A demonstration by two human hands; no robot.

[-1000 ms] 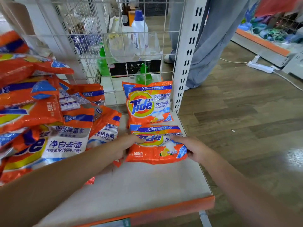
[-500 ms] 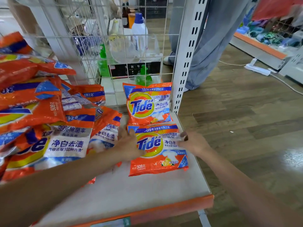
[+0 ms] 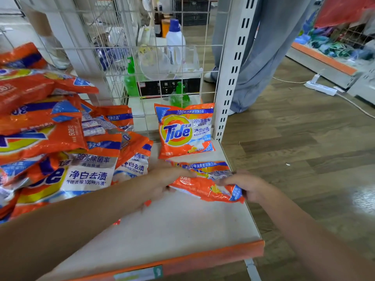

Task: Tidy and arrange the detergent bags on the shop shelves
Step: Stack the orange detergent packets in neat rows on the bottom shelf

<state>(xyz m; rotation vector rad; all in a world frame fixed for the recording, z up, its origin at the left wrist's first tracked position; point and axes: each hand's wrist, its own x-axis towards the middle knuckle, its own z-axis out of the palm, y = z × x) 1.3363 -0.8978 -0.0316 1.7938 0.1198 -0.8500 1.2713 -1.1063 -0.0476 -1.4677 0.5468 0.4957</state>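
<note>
The floppy orange plastic detergent bag (image 3: 205, 183), centre frame, is pinched by the left hand (image 3: 162, 183) and right hand (image 3: 246, 186); it should be stood up gently.

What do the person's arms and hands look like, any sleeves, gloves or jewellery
Both forearms are bare, with no sleeve in view. The left hand and the right hand wear no gloves. No watch, bracelet or ring shows, though both hands are motion-blurred, so small details cannot be ruled out.
</note>
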